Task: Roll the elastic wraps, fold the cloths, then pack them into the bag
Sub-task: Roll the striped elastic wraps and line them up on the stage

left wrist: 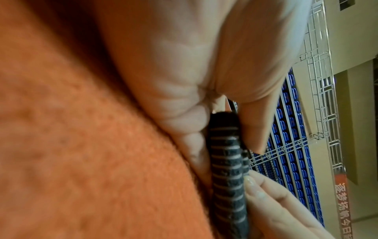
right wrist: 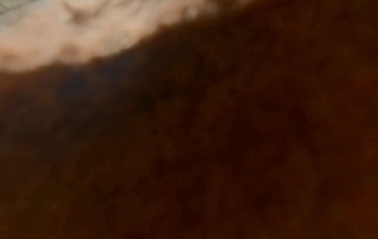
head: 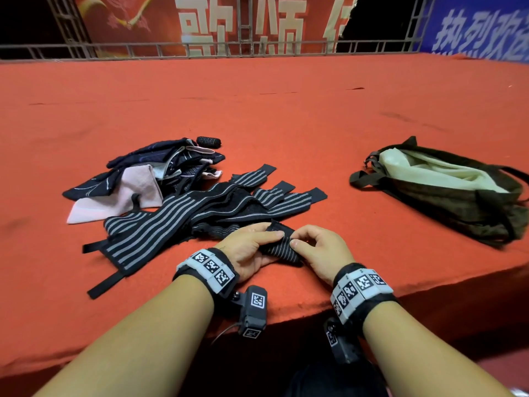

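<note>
Wrap (left wrist: 227, 169) pinched, thumbs' grip clear from left wrist only.

Ribbed woven wrap (head: 282, 247); fuzzy matt felt table (head: 286, 124).

Large pale characters on red banner (head: 200, 21) behind the railing: 歌, 颂, a third cut off. White characters on blue banner (head: 481, 27) at far right: 热烈欢, the rest cut off. In left wrist view, vertical red strip (left wrist: 343, 205) lettered 逐梦扬帆今日. Square black-and-white coded tags on wristbands (head: 211, 266), unreadable as text.
</note>
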Available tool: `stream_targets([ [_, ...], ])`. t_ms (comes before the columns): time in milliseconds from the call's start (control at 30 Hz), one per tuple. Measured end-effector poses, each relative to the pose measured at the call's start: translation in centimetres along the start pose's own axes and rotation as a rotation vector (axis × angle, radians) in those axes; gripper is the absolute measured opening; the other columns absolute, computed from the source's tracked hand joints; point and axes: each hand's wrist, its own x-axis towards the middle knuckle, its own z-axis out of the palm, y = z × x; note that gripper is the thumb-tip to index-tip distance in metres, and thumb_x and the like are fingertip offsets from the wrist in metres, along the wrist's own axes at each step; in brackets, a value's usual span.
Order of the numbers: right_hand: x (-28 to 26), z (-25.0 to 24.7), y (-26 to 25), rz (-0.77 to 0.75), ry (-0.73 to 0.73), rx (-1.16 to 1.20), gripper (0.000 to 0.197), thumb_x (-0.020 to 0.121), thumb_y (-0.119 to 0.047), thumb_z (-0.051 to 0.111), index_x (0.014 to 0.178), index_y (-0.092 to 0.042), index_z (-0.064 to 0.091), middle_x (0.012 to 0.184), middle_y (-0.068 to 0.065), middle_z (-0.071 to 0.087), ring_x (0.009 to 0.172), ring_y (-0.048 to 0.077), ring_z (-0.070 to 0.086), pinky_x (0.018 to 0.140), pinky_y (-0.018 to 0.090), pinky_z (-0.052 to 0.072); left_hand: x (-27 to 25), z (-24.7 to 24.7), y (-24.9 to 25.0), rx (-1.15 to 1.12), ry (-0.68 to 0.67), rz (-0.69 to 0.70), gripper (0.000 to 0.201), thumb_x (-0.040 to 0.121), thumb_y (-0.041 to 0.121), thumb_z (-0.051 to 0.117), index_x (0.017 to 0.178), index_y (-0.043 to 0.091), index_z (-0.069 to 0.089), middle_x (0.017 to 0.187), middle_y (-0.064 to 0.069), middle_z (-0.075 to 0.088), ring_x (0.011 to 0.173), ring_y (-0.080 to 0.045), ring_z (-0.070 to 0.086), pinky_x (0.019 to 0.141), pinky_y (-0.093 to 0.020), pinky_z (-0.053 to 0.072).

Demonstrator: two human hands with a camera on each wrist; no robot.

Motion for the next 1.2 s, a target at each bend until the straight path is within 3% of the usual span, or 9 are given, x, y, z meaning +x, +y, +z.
stream_targets([
  [100, 0.0, 0.3, -0.3, 0.09, 0.066, 0.195, 0.018, 0.083, -0.02, 0.077, 0.092, -0.025, 0.063, 0.076, -0.007, 0.061, 0.06, 0.008, 0.056, 0.063, 0.037, 0.056, 0.1, 0.1, -0.1, -0.012, 0.035, 0.036, 0.019, 0.096, -0.002, 0.058, 0.112, 0.006, 0.066, 0.105, -0.015, 0.072, 0.094, -0.023, 0.072, 0.082, -0.035, 0.061],
  [233, 0.5, 0.2, -0.4, 0.178, 0.043, 0.269, 0.031, 0.085, -0.032, 0.077, 0.111, -0.025, 0.062, 0.074, -0.012, 0.065, 0.063, 0.008, 0.061, 0.06, 0.034, 0.054, 0.1, -0.1, -0.1, -0.043, 0.062, 0.056, 0.017, 0.097, -0.003, 0.056, 0.107, 0.007, 0.065, 0.101, -0.016, 0.072, 0.089, -0.024, 0.073, 0.074, -0.036, 0.062],
  [367, 0.5, -0.1, -0.7, 0.16, -0.041, 0.248, 0.011, 0.093, -0.03, 0.069, 0.09, -0.021, 0.075, 0.058, -0.012, 0.066, 0.053, 0.004, 0.059, 0.057, 0.023, 0.048, 0.2, -0.1, -0.1, -0.017, 0.084, 0.058, 0.02, 0.096, -0.006, 0.055, 0.103, 0.009, 0.066, 0.098, -0.013, 0.072, 0.091, -0.024, 0.071, 0.079, -0.037, 0.063],
  [567, 1.0, 0.4, 0.5, 0.133, 0.056, 0.132, 0.023, 0.092, -0.033, 0.066, 0.071, -0.025, 0.07, 0.053, -0.013, 0.062, 0.053, 0.008, 0.054, 0.062, 0.033, 0.046, 0.4, 0.4, -0.3, 0.078, 0.109, 0.049, 0.035, 0.092, -0.01, 0.054, 0.123, 0.003, 0.061, 0.107, -0.016, 0.069, 0.099, -0.025, 0.069, 0.087, -0.036, 0.06],
  [733, 1.1, 0.7, 0.7, 0.107, 0.116, 0.142, 0.023, 0.096, -0.037, 0.059, 0.076, -0.027, 0.065, 0.06, -0.013, 0.063, 0.058, 0.012, 0.056, 0.064, 0.039, 0.051, 0.0, 0.9, 0.0, 0.09, 0.052, 0.003, 0.032, 0.093, -0.005, 0.057, 0.122, 0.005, 0.066, 0.113, -0.014, 0.072, 0.106, -0.025, 0.069, 0.093, -0.04, 0.058],
  [867, 1.0, 0.5, 0.4, 0.148, 0.158, 0.303, 0.025, 0.099, -0.03, 0.056, 0.076, -0.022, 0.063, 0.055, -0.011, 0.056, 0.052, 0.015, 0.051, 0.05, 0.033, 0.045, -0.2, 0.8, 0.3, 0.094, 0.037, -0.03, 0.034, 0.093, -0.001, 0.061, 0.125, 0.008, 0.067, 0.122, -0.014, 0.072, 0.112, -0.027, 0.069, 0.091, -0.041, 0.059],
  [1033, 1.1, 0.2, 0.7, 0.159, 0.215, 0.382, 0.023, 0.097, -0.037, 0.052, 0.08, -0.025, 0.06, 0.066, 0.01, 0.064, 0.043, 0.023, 0.051, 0.047, 0.031, 0.041, -0.3, 1.1, 0.6, 0.05, 0.067, -0.043, 0.023, 0.093, 0.019, 0.069, 0.113, 0.011, 0.073, 0.114, -0.015, 0.074, 0.107, -0.028, 0.071, 0.095, -0.048, 0.057],
  [1100, 1.1, 0.2, 0.7, 0.167, 0.219, 0.356, 0.021, 0.094, -0.043, 0.051, 0.083, -0.027, 0.059, 0.073, 0.014, 0.068, 0.043, 0.023, 0.053, 0.049, 0.034, 0.042, -0.1, 1.2, 0.5, 0.06, 0.059, -0.044, 0.018, 0.095, 0.013, 0.065, 0.111, 0.009, 0.073, 0.113, -0.014, 0.075, 0.104, -0.026, 0.073, 0.094, -0.047, 0.057],
  [1200, 1.1, 0.2, 0.7, 0.164, 0.188, 0.32, 0.021, 0.094, -0.044, 0.055, 0.087, -0.026, 0.061, 0.072, 0.009, 0.07, 0.045, 0.022, 0.057, 0.052, 0.035, 0.046, 0.2, 1.1, 0.2, 0.125, 0.048, -0.038, 0.022, 0.096, 0.0, 0.056, 0.112, 0.006, 0.07, 0.114, -0.017, 0.074, 0.102, -0.025, 0.073, 0.086, -0.04, 0.061],
])
